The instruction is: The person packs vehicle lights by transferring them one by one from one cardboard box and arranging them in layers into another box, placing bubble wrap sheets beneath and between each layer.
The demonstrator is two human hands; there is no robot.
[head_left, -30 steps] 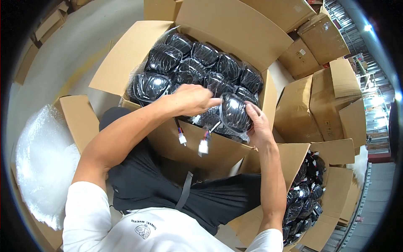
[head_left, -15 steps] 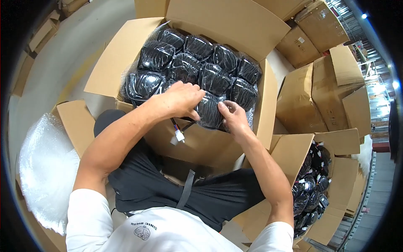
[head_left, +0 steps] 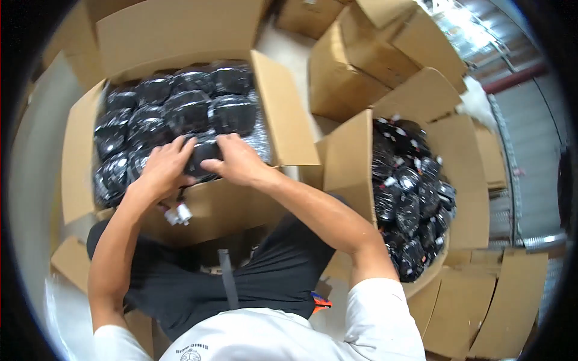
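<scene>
My left hand (head_left: 167, 163) and my right hand (head_left: 239, 159) grip a black part in clear plastic wrap (head_left: 203, 157) from its two sides. It lies in the front row of an open carton (head_left: 289, 111), among several like wrapped parts (head_left: 188, 111). The fingers of both hands are bent over its top, with the right thumb across its near side. Below my left hand, white plugs on thin wires (head_left: 183, 213) hang over the carton's near wall. My hands hide part of the front row.
To the right stands a second open carton (head_left: 349, 162) holding several smaller black wrapped parts with white plugs (head_left: 409, 198). Larger closed cartons (head_left: 343, 84) stand behind it. Bubble wrap (head_left: 260, 139) lines the first carton's right side. An orange item (head_left: 321, 302) lies below my right thigh.
My view has swung right, so the carton appears farther left and more of the second carton shows. My left hand has come down from above the front row onto the wrapped part's left side.
</scene>
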